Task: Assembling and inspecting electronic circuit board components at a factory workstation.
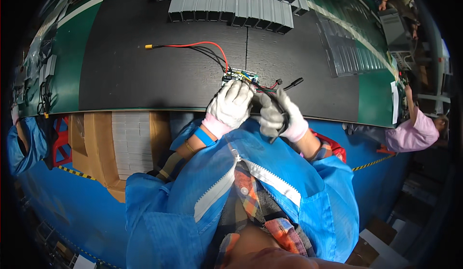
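A green circuit board (248,74) lies near the front edge of the black mat, with thin coloured wires at its right side. My gloved left hand (227,106) is closed on the board's near edge, its fingers bent over and hiding part of it. From the board a red wire (212,43) and a black wire curve left to a yellow plug (148,47). My gloved right hand (283,114) is closed round a black cable (274,100), whose loop hangs below the fingers. A black cable end with a barrel-shaped connector (295,83) points right, beside a small red-and-black plug (278,82).
Rows of grey rectangular cases (231,5) stand at the far side of the mat (135,76). A clear plastic tray (354,57) lies to the right. Below the bench edge, at left, is an open cardboard box (99,143) of white packs. Other people work at both ends.
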Available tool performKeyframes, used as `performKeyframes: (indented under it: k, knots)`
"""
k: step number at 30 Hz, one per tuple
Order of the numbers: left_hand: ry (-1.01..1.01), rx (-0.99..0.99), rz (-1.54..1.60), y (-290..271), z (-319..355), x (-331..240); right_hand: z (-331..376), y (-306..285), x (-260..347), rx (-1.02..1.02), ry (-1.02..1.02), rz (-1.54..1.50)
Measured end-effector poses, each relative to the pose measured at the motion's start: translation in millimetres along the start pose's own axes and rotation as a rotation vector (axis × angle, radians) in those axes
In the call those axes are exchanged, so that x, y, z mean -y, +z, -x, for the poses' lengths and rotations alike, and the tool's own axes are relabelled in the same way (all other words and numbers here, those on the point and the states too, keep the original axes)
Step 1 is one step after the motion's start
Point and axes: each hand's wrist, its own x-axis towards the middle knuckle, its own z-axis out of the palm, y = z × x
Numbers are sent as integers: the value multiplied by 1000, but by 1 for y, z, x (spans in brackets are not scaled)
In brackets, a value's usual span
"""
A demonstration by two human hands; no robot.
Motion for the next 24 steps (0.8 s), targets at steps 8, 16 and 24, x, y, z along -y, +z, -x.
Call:
performKeyframes:
  k: [8,16,24]
  knots:
    - [12,30,-25,-1,1,2,0,0,16,-319,409,1241]
    - [12,26,5,-5,-7,-3,-29,45,107,-609,-243,3373]
    - [-5,51,36,-3,-1,-3,-2,63,71,-379,676,1339]
